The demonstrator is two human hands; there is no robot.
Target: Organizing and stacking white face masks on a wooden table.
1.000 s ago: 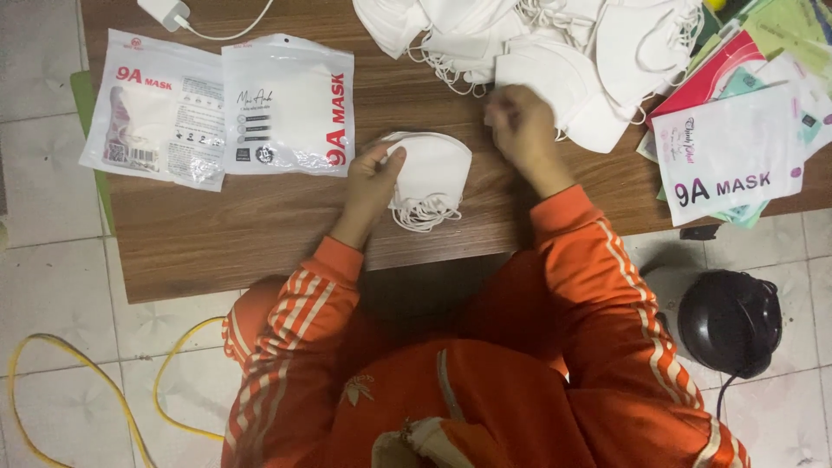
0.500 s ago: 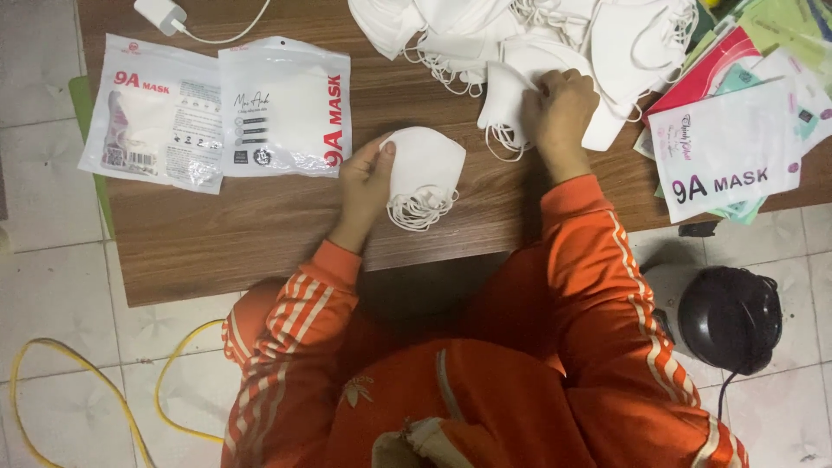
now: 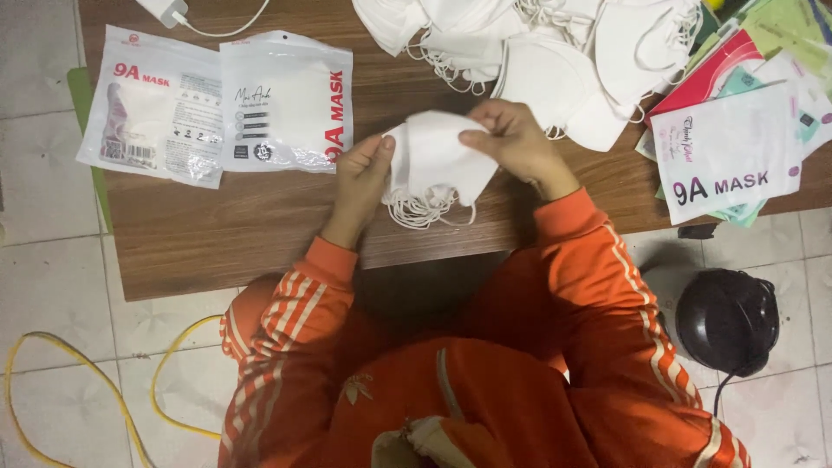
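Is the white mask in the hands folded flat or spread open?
Folded flat: the white mask shows one smooth panel, pinched by left hand and right hand, ear loops dangling below.

Two flat printed packets (image 3: 217, 104) lie side by side at the far left of the wooden bench (image 3: 260, 225), a white charger with its cable (image 3: 186, 13) above them. A heap of loose white masks (image 3: 555, 43) fills the far edge, with coloured packets (image 3: 737, 130) stacked to its right. On the tiled floor lie a yellow cable (image 3: 104, 381) and a round black device (image 3: 726, 319).
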